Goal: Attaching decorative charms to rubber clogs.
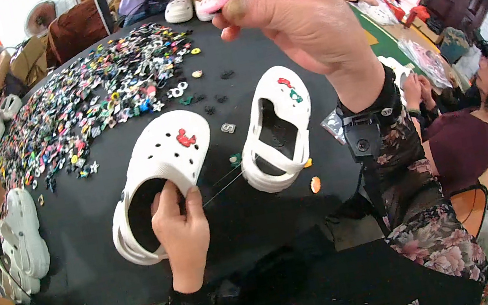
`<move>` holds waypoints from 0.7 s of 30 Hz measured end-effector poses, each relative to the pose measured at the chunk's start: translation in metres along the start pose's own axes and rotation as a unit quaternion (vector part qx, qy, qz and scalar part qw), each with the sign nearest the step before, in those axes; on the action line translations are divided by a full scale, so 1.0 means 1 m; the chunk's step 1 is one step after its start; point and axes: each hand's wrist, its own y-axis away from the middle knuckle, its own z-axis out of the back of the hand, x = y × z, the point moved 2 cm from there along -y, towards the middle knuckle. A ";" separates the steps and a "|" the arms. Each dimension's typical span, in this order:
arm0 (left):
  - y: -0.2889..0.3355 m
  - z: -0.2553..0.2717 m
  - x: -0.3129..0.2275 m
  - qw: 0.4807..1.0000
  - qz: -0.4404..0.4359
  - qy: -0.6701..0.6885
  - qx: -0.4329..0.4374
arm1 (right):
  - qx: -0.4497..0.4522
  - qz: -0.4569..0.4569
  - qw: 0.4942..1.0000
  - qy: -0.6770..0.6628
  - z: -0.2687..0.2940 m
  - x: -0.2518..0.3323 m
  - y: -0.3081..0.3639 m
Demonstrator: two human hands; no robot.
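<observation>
My left hand (183,232) grips the opening edge of a white clog (161,128), fingers inside and thumb outside. A red charm (185,138) sits among the holes on its toe. Raised high at the top, my right hand (291,10) pinches a small pink and white charm (214,5) between thumb and finger. A second white clog (283,80), with red and green charms on it, stands to the right of the first. Between the clogs lie a grey charm (228,128) and a green charm (235,159). A thin pale line runs between my left hand and the second clog.
A wide heap of mixed charms (107,82) covers the dark table's (105,288) far left. Other white clogs (24,230) stand at the left edge. Orange charms (315,185) lie near the right clog. Several people work around the table, one close on the right (463,133).
</observation>
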 end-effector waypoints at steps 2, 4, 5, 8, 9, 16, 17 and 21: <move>0.002 -0.004 0.000 0.999 -0.004 0.033 0.001 | 0.007 -0.036 0.999 -0.028 0.014 0.012 0.007; 0.004 0.001 0.003 1.000 -0.017 -0.006 0.014 | 0.000 -0.083 0.993 -0.078 0.013 0.018 0.011; 0.006 0.003 0.004 1.000 -0.018 -0.009 0.013 | 0.000 -0.082 0.993 -0.080 0.012 0.018 0.012; 0.007 0.002 0.001 0.999 -0.018 -0.032 0.023 | -0.015 -0.078 0.993 -0.081 0.015 0.029 0.014; 0.007 0.000 0.003 0.999 -0.025 -0.029 0.023 | 0.018 -0.079 0.992 -0.099 0.018 0.031 0.014; 0.005 0.000 0.003 0.999 -0.017 -0.038 0.012 | -0.031 -0.033 0.999 0.018 0.010 0.022 0.017; 0.005 0.001 0.002 0.999 -0.017 -0.043 0.010 | -0.030 -0.031 0.999 0.013 0.009 0.018 0.020; 0.000 0.000 -0.004 0.996 -0.059 -0.059 0.014 | 0.029 -0.133 0.991 -0.003 -0.012 -0.013 0.028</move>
